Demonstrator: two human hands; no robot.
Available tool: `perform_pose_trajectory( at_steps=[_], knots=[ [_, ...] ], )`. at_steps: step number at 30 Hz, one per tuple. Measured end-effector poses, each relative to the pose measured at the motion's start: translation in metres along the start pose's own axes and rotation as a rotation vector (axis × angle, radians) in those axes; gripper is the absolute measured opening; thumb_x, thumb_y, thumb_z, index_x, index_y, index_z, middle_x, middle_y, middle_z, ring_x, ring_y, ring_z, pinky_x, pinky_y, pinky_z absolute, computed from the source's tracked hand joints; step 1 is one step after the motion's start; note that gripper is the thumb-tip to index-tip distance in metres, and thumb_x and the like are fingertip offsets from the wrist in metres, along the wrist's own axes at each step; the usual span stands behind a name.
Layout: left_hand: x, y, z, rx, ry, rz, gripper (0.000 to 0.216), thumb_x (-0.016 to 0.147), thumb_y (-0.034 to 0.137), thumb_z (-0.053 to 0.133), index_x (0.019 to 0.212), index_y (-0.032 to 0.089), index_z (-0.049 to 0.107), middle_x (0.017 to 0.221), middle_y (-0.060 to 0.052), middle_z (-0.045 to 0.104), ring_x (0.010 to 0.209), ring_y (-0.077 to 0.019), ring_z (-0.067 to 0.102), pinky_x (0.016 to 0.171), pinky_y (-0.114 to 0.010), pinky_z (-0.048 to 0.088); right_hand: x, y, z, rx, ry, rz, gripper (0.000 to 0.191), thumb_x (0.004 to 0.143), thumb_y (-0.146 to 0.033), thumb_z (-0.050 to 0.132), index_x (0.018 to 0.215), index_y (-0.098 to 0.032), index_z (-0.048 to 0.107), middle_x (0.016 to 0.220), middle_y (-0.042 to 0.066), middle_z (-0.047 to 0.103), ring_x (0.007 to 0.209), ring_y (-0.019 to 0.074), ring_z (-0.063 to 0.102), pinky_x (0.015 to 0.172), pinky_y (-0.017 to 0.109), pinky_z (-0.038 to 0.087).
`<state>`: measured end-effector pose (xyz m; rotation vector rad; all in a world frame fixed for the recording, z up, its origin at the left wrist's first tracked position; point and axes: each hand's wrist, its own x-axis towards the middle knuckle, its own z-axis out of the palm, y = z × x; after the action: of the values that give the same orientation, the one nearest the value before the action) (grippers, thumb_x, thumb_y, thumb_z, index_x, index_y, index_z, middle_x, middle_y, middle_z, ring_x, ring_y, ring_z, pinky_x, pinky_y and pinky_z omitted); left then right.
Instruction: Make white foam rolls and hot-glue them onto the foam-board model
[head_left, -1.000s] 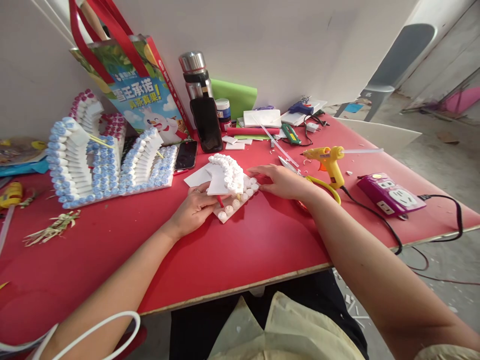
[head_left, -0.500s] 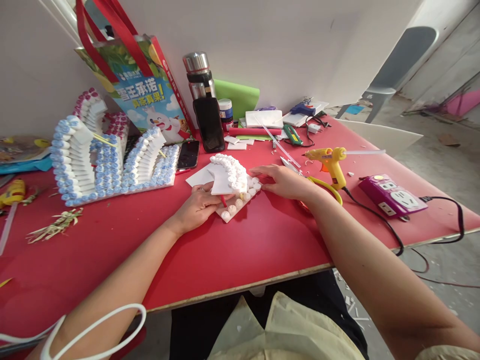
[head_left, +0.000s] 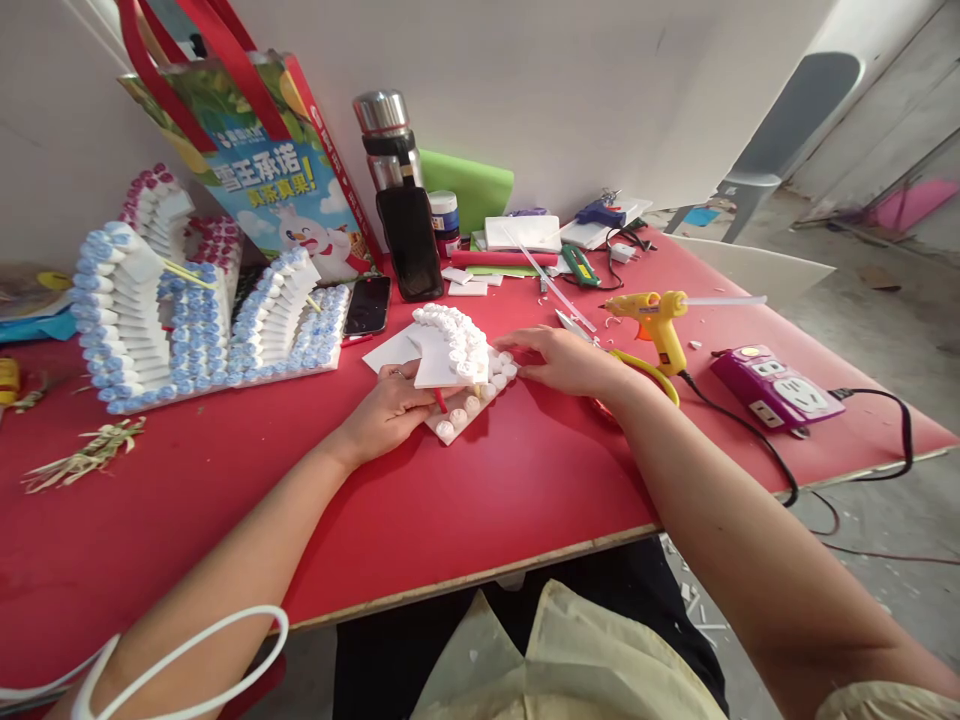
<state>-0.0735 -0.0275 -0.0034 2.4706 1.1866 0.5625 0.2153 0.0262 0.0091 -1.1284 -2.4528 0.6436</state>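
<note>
A small white craft model sits near the middle of the red table, with a curved, fan-like card top edged in white rosettes and more round rosettes along its flat base. My left hand is closed on the model's left side, fingertips partly hidden under the card. A red stick stands beside those fingers, between the card top and the base. At the base's right end rests my right hand, its fingers stretched out and touching or nearly touching the rosettes. A loose white card lies behind the left hand.
Blue-and-white fan models stand at left, before a printed bag. A phone leans on a steel flask. To the right are a yellow glue gun, scissors with yellow handles and a purple power strip.
The view has turned slightly, shifting everything a little to the left in the picture. Both hands and the model keep nearly the same positions relative to each other.
</note>
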Motion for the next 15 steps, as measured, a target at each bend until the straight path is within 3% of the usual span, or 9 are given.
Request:
perform_pose_trajectory(
  at_steps=[5, 9, 13, 15],
  knots=[
    [-0.005, 0.001, 0.001, -0.024, 0.095, 0.035, 0.030, 0.093, 0.021, 0.049, 0.079, 0.020, 0.076, 0.112, -0.009, 0.073, 0.112, -0.0271, 0.061, 0.099, -0.043, 0.042, -0.002, 0.006, 0.000, 0.053, 0.060, -0.030, 0.053, 0.078, -0.008, 0.055, 0.126, -0.024, 0.068, 0.128, 0.004, 0.068, 0.114, 0.0233, 0.065, 0.099, 0.034, 0.050],
    [-0.008, 0.009, -0.002, -0.040, 0.120, 0.012, 0.025, 0.091, 0.024, 0.051, 0.082, 0.022, 0.075, 0.115, -0.007, 0.073, 0.124, -0.0301, 0.055, 0.105, -0.047, 0.037, -0.008, -0.002, -0.003, 0.059, 0.143, -0.051, 0.041, 0.084, -0.012, 0.052, 0.118, -0.024, 0.073, 0.122, 0.004, 0.070, 0.108, 0.0236, 0.067, 0.093, 0.036, 0.054],
    [-0.009, 0.014, -0.004, -0.123, 0.129, -0.007, 0.024, 0.090, 0.027, 0.055, 0.102, 0.023, 0.075, 0.113, -0.006, 0.074, 0.126, -0.0297, 0.054, 0.107, -0.046, 0.038, -0.016, -0.020, -0.007, 0.016, 0.203, -0.123, 0.040, 0.091, -0.014, 0.045, 0.118, -0.026, 0.072, 0.124, 0.004, 0.069, 0.115, 0.0247, 0.064, 0.101, 0.041, 0.051],
    [-0.009, 0.015, -0.004, -0.147, 0.130, 0.001, 0.023, 0.089, 0.028, 0.057, 0.101, 0.023, 0.076, 0.110, -0.006, 0.074, 0.125, -0.0296, 0.054, 0.108, -0.045, 0.038, -0.020, -0.024, -0.005, -0.021, 0.180, -0.179, 0.043, 0.093, -0.013, 0.042, 0.123, -0.027, 0.070, 0.128, 0.005, 0.067, 0.120, 0.0250, 0.061, 0.103, 0.042, 0.050]
  ],
)
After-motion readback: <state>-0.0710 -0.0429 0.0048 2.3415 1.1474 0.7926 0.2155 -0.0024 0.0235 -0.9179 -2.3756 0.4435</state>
